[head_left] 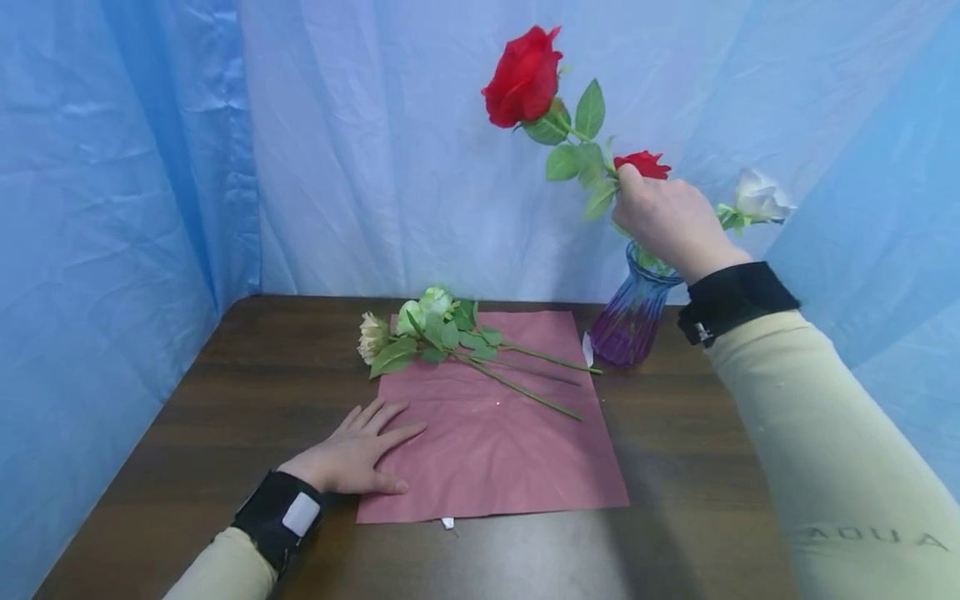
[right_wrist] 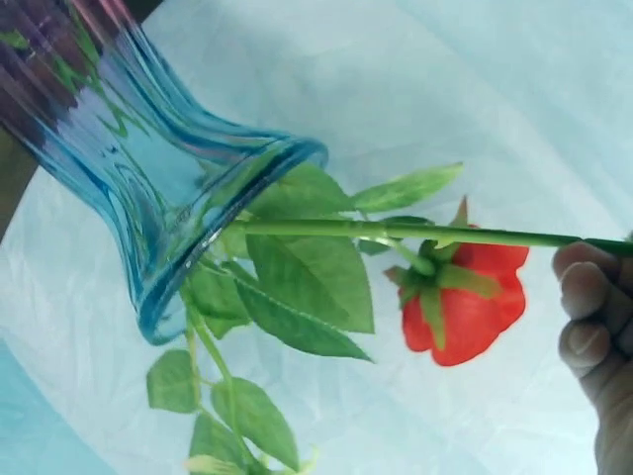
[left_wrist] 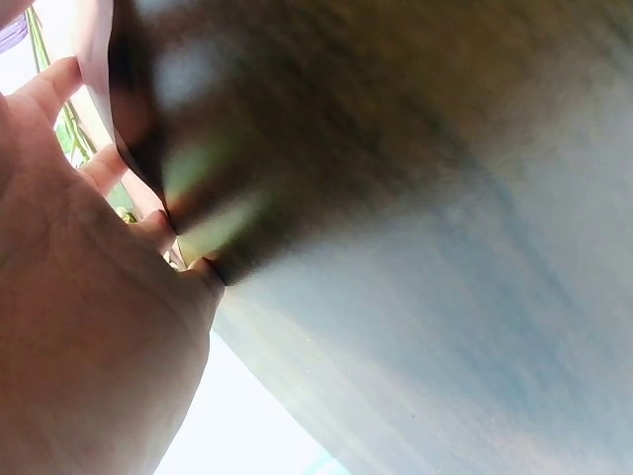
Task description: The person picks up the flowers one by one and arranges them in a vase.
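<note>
My right hand grips the green stem of a large red rose, whose head tilts up and left above the table. In the right wrist view the lower part of that stem runs into the mouth of a blue and purple glass vase. Another red rose and a white rose lean out of the vase. Fingers spread, my left hand rests at the left edge of a sheet of dusty-pink paper. Pale flowers lie across the paper's top, stems pointing right.
A beige flower lies with its head past the paper's left edge. Small white tags show by the paper's lower edge and near the vase. The dark wooden table is enclosed by light-blue curtains behind and at both sides.
</note>
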The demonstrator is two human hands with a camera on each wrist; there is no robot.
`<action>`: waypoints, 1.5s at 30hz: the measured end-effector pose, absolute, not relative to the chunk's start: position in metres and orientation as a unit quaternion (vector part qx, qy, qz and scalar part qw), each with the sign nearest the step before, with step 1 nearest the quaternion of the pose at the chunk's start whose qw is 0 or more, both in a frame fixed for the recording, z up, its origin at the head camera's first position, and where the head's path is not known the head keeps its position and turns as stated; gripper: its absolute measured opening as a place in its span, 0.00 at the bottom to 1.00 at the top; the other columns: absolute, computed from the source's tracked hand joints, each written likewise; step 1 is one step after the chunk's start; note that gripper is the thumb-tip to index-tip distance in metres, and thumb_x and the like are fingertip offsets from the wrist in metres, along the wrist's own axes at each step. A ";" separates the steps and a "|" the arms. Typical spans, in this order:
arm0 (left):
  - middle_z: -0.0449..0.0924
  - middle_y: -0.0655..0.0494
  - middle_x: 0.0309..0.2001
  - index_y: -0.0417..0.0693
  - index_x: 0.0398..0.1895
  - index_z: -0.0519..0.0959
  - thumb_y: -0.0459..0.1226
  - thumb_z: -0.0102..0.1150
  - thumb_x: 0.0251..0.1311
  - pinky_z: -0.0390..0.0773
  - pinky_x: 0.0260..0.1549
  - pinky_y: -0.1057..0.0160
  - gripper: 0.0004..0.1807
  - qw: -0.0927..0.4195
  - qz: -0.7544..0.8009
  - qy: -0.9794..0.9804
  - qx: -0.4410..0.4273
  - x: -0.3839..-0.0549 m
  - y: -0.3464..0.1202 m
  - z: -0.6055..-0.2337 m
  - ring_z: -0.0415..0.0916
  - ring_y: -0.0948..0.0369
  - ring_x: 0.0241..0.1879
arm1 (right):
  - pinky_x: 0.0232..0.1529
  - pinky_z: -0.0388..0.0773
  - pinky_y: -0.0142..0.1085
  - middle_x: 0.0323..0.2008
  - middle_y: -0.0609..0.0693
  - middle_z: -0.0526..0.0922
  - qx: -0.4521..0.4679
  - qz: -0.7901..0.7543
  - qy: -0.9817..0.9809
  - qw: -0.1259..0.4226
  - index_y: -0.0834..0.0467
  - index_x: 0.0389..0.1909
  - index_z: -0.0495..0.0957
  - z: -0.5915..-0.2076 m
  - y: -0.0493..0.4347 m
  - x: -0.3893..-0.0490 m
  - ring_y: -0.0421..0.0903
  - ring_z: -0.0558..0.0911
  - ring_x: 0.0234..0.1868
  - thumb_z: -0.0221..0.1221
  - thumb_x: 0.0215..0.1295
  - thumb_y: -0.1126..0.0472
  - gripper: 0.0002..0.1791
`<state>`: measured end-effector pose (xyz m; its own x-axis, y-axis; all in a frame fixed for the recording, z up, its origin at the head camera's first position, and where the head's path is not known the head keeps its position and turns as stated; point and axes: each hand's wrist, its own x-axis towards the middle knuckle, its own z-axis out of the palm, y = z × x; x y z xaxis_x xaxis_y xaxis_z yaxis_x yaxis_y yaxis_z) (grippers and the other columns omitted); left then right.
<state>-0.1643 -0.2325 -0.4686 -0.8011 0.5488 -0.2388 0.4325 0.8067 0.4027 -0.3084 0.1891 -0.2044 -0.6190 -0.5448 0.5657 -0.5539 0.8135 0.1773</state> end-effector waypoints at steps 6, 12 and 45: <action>0.47 0.44 0.81 0.66 0.79 0.62 0.66 0.64 0.57 0.39 0.71 0.27 0.47 0.174 0.180 0.929 0.271 -0.163 -0.232 -0.462 0.38 0.35 0.79 | 0.16 0.62 0.46 0.15 0.53 0.60 0.301 0.022 -0.909 0.287 0.63 0.33 0.61 -0.210 0.196 -0.311 0.53 0.63 0.13 0.50 0.69 0.71 0.07; 0.48 0.40 0.79 0.63 0.79 0.62 0.65 0.64 0.58 0.39 0.69 0.24 0.46 0.172 0.194 0.924 0.282 -0.160 -0.232 -0.456 0.39 0.32 0.77 | 0.18 0.57 0.42 0.16 0.52 0.60 0.269 0.047 -0.935 0.227 0.62 0.35 0.61 -0.223 0.206 -0.312 0.52 0.62 0.15 0.49 0.73 0.69 0.07; 0.46 0.44 0.81 0.67 0.80 0.60 0.67 0.62 0.57 0.37 0.71 0.27 0.48 0.179 0.183 0.930 0.265 -0.162 -0.231 -0.464 0.35 0.36 0.80 | 0.44 0.73 0.63 0.32 0.68 0.81 0.128 0.070 -0.978 0.149 0.66 0.30 0.73 -0.268 0.245 -0.319 0.71 0.78 0.42 0.48 0.73 0.64 0.13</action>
